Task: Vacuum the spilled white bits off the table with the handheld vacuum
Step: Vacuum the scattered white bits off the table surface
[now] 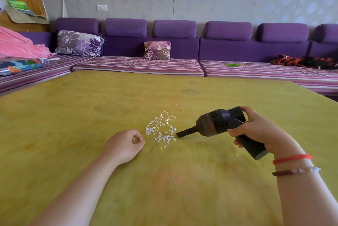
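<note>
Your right hand (259, 130) is wrapped around the grip of the handheld vacuum (223, 125), fingers clamped on the handle with the thumb up over the back of the body. The vacuum's long axis runs from the handle at the right down to the nozzle (185, 132) at the left, which slopes toward the table (73, 116) and ends right at the near-right fringe of the white bits (161, 128). So the pile lies directly ahead of the nozzle mouth, leftward and a little toward the far edge; the coming sweep turns on that line.

The bits sit as a loose cluster near the middle of the surface, with a few strays trailing toward the far edge and a couple on the near side.

Your left hand (124, 145) rests on the table just left of the pile, fingers curled loosely together with nothing visibly in them. It is as near the bits as the nozzle is, and it sits on the line a straight leftward pass would take.

Whether the nozzle tip actually touches the table is hard to tell from this angle; it looks to be at or just above it. The intake opening faces away, and no switch or motor state can be read.
</note>
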`<state>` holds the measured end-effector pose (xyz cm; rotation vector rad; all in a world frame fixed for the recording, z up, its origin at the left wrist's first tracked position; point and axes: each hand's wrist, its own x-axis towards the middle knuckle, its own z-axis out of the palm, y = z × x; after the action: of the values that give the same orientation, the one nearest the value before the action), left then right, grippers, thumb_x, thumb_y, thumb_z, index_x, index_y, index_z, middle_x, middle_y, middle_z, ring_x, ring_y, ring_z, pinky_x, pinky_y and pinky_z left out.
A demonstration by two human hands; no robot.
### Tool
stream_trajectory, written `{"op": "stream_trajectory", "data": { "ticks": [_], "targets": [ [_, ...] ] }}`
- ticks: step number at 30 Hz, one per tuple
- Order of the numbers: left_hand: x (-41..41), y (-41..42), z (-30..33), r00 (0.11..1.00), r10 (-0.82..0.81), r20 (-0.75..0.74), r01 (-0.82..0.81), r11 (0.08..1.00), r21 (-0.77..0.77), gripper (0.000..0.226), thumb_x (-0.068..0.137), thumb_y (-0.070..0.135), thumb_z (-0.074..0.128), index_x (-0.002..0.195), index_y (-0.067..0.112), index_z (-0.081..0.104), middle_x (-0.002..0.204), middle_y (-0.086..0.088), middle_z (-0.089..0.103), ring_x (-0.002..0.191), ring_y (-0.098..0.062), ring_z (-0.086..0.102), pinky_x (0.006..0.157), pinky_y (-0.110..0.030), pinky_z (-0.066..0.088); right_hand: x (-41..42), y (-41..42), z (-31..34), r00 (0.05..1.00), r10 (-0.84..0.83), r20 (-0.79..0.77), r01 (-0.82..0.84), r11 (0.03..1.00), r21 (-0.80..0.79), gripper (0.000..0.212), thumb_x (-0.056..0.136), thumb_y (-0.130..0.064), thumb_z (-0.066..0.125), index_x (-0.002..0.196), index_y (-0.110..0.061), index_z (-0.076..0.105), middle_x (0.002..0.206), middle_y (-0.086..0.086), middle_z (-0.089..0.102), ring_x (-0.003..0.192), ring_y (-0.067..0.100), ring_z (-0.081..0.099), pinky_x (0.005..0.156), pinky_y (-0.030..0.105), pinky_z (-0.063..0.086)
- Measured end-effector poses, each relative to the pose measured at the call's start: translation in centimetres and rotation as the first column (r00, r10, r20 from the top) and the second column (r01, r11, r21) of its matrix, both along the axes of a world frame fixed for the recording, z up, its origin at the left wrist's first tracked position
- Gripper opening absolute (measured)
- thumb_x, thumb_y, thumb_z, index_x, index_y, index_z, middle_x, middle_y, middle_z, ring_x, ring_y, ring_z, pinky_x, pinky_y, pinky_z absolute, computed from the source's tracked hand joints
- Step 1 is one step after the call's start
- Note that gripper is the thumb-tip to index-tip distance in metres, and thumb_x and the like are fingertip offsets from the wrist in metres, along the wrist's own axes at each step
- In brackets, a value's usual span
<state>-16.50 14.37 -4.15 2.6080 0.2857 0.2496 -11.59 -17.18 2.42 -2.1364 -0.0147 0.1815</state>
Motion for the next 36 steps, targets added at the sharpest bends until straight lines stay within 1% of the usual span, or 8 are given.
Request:
{"op": "stream_trajectory", "data": {
  "ticks": [5,13,16,29,36],
  "targets": [
    [-0.04,-0.01,0.01,1.000,0.000,-0.004,0.000,1.000,0.002,0.020,0.085,0.034,0.057,0.066,0.034,0.051,0.062,0.012,0.054,0.056,-0.004,0.046,0.049,-0.024,0.030,-0.11,-0.21,0.05,1.000,0.020,0.003,-0.020,1.000,0.004,0.071,0.076,0.002,0.067,0.128,-0.033,0.034,0.092,0.014,0.062,0.052,0.020,0.066,0.045,0.029,0.052],
    [-0.03,-0.03,0.05,1.000,0.000,-0.001,0.000,1.000,-0.002,0.021,0.085,0.033,0.057,0.066,0.034,0.051,0.061,0.010,0.054,0.055,-0.004,0.046,0.049,-0.024,0.030,-0.26,-0.20,0.15,0.999,0.036,0.010,-0.036,0.999,-0.001,0.067,0.076,0.002,0.068,0.120,-0.035,0.034,0.092,0.013,0.061,0.055,0.022,0.066,0.048,0.032,0.053],
    [-0.04,-0.09,0.06,1.000,0.004,-0.003,-0.004,1.000,0.002,0.021,0.085,0.033,0.057,0.065,0.034,0.051,0.060,0.011,0.054,0.054,-0.003,0.045,0.049,-0.024,0.029,-0.29,-0.16,0.18,0.999,0.040,0.009,-0.040,0.999,-0.007,0.067,0.076,0.001,0.068,0.122,-0.035,0.035,0.092,0.012,0.061,0.054,0.021,0.066,0.047,0.032,0.053],
    [-0.16,-0.11,0.18,1.000,-0.003,-0.013,0.003,1.000,0.005,0.021,0.086,0.034,0.057,0.066,0.034,0.050,0.062,0.010,0.055,0.054,-0.004,0.046,0.049,-0.024,0.029,-0.32,0.14,0.24,0.999,0.037,0.005,-0.037,0.999,0.005,0.071,0.076,0.002,0.067,0.130,-0.030,0.034,0.093,0.013,0.061,0.058,0.024,0.067,0.049,0.033,0.054],
    [-0.25,-0.18,0.29,1.000,-0.004,-0.009,0.005,1.000,0.018,0.021,0.086,0.034,0.057,0.066,0.034,0.050,0.062,0.010,0.055,0.055,-0.003,0.046,0.048,-0.024,0.029,-0.27,0.50,0.18,1.000,0.013,-0.005,-0.013,1.000,0.007,0.074,0.077,0.001,0.067,0.135,-0.029,0.031,0.092,0.012,0.060,0.057,0.022,0.066,0.045,0.030,0.052]
  ]
}}
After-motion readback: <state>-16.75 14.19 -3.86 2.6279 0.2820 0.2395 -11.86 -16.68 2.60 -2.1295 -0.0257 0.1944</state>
